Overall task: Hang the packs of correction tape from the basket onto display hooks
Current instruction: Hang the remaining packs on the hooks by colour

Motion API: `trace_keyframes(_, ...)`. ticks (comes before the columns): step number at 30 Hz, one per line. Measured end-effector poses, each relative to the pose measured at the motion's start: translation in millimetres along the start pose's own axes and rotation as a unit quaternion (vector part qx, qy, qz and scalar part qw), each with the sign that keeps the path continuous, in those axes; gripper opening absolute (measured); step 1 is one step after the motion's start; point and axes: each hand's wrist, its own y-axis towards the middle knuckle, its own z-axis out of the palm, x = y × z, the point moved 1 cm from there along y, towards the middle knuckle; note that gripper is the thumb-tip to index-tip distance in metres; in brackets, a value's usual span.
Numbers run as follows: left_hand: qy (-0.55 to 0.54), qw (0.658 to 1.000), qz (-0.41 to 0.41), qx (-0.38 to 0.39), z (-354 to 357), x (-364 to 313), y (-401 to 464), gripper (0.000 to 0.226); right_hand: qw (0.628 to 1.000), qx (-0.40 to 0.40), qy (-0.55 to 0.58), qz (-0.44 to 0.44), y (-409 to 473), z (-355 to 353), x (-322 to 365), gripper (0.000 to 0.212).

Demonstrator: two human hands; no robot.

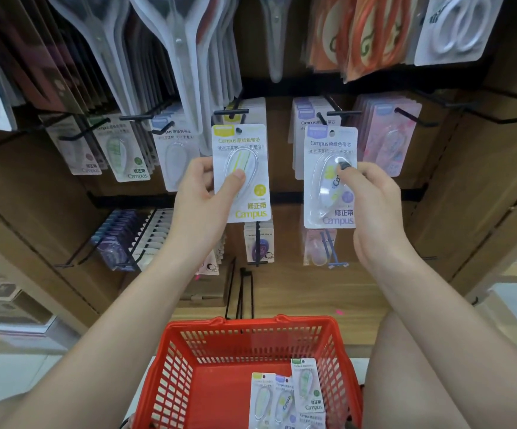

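Here, both hands are raised in front of a wooden display wall fitted with black hooks. The left hand (203, 193) has its grip closed on a yellow-topped pack of correction tape (241, 173), thumb pressed across the clear blister and fingers behind the card, holding it upright just below a black hook (230, 113) that sits at its 12 o'clock. The right hand (371, 196) has its grip closed on a purple-topped pack (329, 178), pinching it at the blister with fingertips in front, the card upright and at 3 o'clock from the yellow one, a clear gap between the two. Behind the purple-topped pack hang more packs of the same kind (305, 119), and at its 2 o'clock a row of pink packs (388, 134) hangs on another hook.

At 6 o'clock from the hands, low in the view, stands a red basket (189, 360) with slotted walls. Several more correction tape packs (288, 394) lie in its right near corner, overlapping one another, one leaning against the right wall.

Above the tape row, at 12 o'clock, hang packaged scissors (176, 51) in clear blisters, with orange-handled ones (365, 32) to their right.
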Motion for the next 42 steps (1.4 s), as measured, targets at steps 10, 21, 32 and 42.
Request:
trace_keyframes(10, 0.067, 0.997, -0.006, 0.035, 9, 27, 31, 0.027, 0.993, -0.025, -0.094, -0.069, 0, 0, -11, 0.007)
trace_keyframes(21, 0.071, 0.995, -0.068, 0.027, 26, 40, 54, 0.047, 0.991, -0.043, -0.082, -0.097, -1, 2, 0, 0.019)
trace_keyframes(32, 0.08, 0.993, -0.086, 0.029, 34, 44, 70, 0.039, 0.989, -0.049, -0.086, -0.107, -1, 7, 4, 0.021)
trace_keyframes(42, 0.102, 0.99, -0.091, 0.04, 34, 50, 81, 0.069, 0.994, -0.021, -0.105, -0.022, 45, 11, -13, 0.015)
